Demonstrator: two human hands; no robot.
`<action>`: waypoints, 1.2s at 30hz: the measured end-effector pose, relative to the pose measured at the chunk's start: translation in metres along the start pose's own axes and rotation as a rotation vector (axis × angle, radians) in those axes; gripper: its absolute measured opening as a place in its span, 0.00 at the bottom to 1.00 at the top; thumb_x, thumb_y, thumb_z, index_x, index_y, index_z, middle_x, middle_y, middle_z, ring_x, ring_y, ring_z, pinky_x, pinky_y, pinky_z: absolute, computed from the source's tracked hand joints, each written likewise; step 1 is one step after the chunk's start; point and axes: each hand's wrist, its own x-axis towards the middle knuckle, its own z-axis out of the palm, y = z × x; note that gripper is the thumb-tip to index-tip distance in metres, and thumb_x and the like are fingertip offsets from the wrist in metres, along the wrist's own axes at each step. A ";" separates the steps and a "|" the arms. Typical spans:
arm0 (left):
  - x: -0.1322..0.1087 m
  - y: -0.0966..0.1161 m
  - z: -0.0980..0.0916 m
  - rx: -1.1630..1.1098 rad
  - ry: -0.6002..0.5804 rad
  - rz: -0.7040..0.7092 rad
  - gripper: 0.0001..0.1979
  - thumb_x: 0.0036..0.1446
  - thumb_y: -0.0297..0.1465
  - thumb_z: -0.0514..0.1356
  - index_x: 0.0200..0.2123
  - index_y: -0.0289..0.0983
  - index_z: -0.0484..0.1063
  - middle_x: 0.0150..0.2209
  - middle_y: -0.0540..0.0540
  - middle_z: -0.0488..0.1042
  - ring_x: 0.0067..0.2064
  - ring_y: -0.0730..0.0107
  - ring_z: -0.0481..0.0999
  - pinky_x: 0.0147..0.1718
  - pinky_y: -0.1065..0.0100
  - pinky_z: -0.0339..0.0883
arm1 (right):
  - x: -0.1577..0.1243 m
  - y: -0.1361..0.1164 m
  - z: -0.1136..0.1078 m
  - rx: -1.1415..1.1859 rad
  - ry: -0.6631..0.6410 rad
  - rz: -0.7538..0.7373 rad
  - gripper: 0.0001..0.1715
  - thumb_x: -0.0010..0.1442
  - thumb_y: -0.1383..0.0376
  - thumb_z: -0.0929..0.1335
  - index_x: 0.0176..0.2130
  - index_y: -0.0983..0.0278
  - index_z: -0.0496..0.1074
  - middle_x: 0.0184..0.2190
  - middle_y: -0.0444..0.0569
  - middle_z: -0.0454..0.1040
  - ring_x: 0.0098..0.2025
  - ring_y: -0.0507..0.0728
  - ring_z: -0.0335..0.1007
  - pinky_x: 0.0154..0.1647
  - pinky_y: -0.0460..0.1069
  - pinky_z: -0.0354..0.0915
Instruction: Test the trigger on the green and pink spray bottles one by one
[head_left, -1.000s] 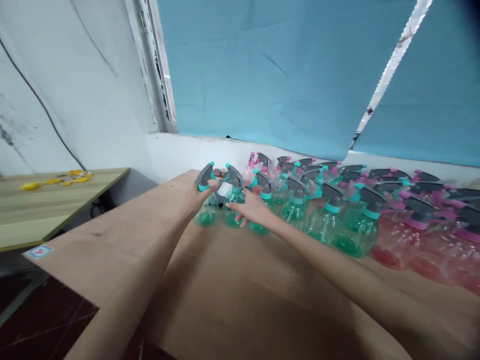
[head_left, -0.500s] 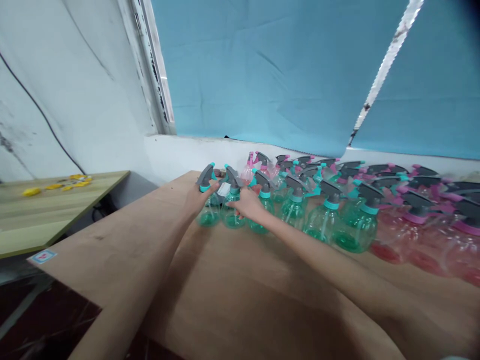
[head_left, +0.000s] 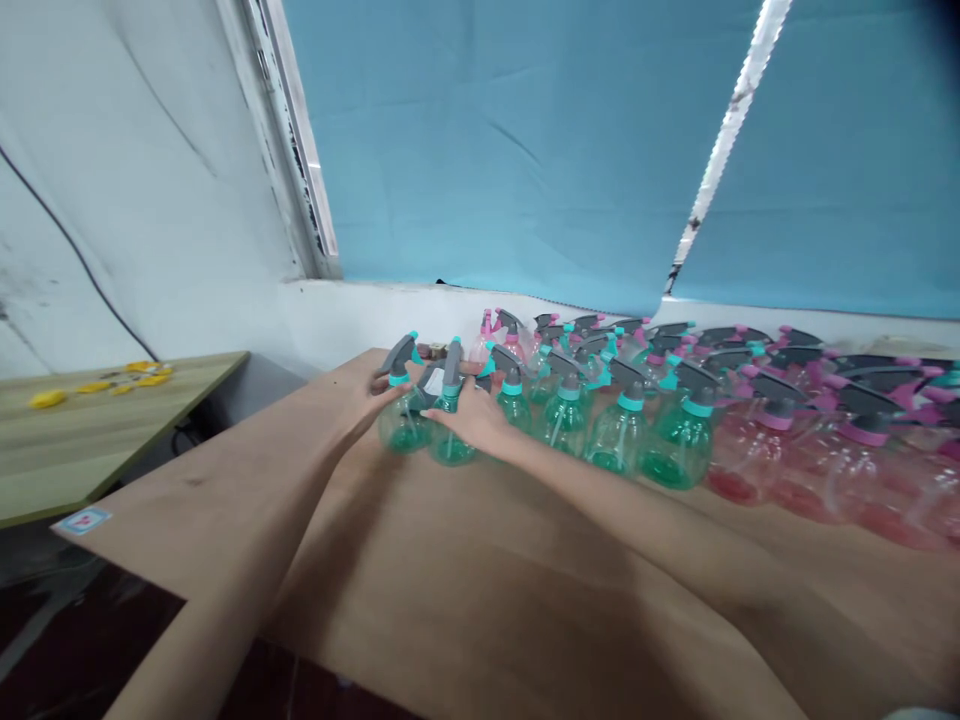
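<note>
At the left end of the front row stands a clear green spray bottle (head_left: 405, 430) with a grey trigger head and turquoise collar. My left hand (head_left: 369, 402) is at its neck from the left, thumb across the front and fingers partly hidden behind. Beside it is a second green spray bottle (head_left: 452, 447), its head pointing away from me. My right hand (head_left: 478, 415) grips this one from the right near the collar, thumb in front and the other fingers mostly hidden. Both bottles are upright on the brown wooden table (head_left: 420, 570).
Rows of green spray bottles (head_left: 616, 437) and pink spray bottles (head_left: 757, 450) extend rightward along the wall. Small dark items lie behind my hands. A lower table (head_left: 75, 440) at left bears yellow pieces (head_left: 142, 372). A blue sheet (head_left: 525, 150) covers the window.
The second bottle's trigger head has turned from slanting left to pointing away. My left hand has shifted lower and left on the first bottle. The view has swung slightly right.
</note>
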 end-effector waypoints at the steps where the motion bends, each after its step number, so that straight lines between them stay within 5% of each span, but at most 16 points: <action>1: -0.004 0.001 -0.004 0.015 0.029 -0.012 0.26 0.45 0.43 0.63 0.46 0.36 0.69 0.43 0.38 0.76 0.47 0.47 0.73 0.46 0.51 0.66 | -0.001 -0.001 0.000 -0.010 0.008 0.021 0.43 0.54 0.46 0.66 0.54 0.74 0.55 0.45 0.69 0.70 0.50 0.70 0.67 0.45 0.59 0.65; 5: -0.032 0.011 -0.014 0.082 0.221 0.014 0.26 0.50 0.45 0.58 0.47 0.35 0.65 0.52 0.35 0.67 0.56 0.43 0.63 0.54 0.47 0.55 | -0.011 -0.005 -0.002 -0.071 0.029 0.047 0.48 0.51 0.39 0.63 0.53 0.75 0.58 0.46 0.68 0.70 0.48 0.71 0.68 0.43 0.60 0.66; 8: -0.060 0.024 -0.010 0.089 0.262 0.065 0.25 0.51 0.46 0.55 0.47 0.35 0.63 0.51 0.36 0.67 0.55 0.49 0.64 0.54 0.49 0.56 | -0.026 -0.007 -0.004 -0.109 0.026 0.019 0.49 0.51 0.36 0.60 0.53 0.74 0.61 0.48 0.68 0.68 0.48 0.72 0.68 0.44 0.62 0.64; 14: -0.104 0.060 0.035 0.065 0.010 0.123 0.31 0.45 0.46 0.61 0.50 0.37 0.64 0.48 0.40 0.71 0.50 0.52 0.70 0.49 0.53 0.64 | -0.084 -0.003 -0.013 -0.170 0.047 -0.137 0.42 0.53 0.39 0.59 0.51 0.70 0.63 0.47 0.62 0.69 0.42 0.67 0.72 0.38 0.59 0.66; 17: -0.116 0.089 0.060 0.123 -0.220 0.115 0.35 0.45 0.41 0.64 0.56 0.38 0.58 0.51 0.40 0.69 0.52 0.53 0.69 0.51 0.54 0.62 | -0.115 0.006 -0.022 -0.148 0.106 -0.177 0.42 0.48 0.38 0.63 0.51 0.66 0.63 0.43 0.56 0.71 0.40 0.64 0.71 0.35 0.56 0.67; 23: -0.130 0.140 0.102 0.072 -0.266 0.064 0.18 0.54 0.37 0.58 0.47 0.39 0.66 0.42 0.45 0.74 0.45 0.58 0.74 0.46 0.57 0.67 | -0.157 0.031 -0.048 -0.228 0.180 -0.243 0.46 0.47 0.35 0.61 0.47 0.68 0.67 0.39 0.59 0.72 0.43 0.66 0.68 0.36 0.57 0.66; 30: -0.140 0.155 0.164 -0.079 -0.280 0.114 0.19 0.54 0.26 0.54 0.50 0.38 0.65 0.47 0.45 0.73 0.48 0.62 0.72 0.50 0.59 0.64 | -0.180 0.076 -0.079 -0.192 0.198 -0.205 0.45 0.46 0.35 0.62 0.47 0.68 0.65 0.41 0.58 0.71 0.44 0.66 0.67 0.37 0.58 0.67; 36: -0.133 0.161 0.211 -0.297 -0.396 0.077 0.17 0.53 0.24 0.54 0.46 0.38 0.69 0.49 0.45 0.73 0.47 0.64 0.73 0.50 0.62 0.65 | -0.208 0.150 -0.117 -0.071 -0.069 -0.258 0.43 0.53 0.40 0.62 0.54 0.70 0.59 0.46 0.61 0.69 0.48 0.65 0.67 0.46 0.59 0.66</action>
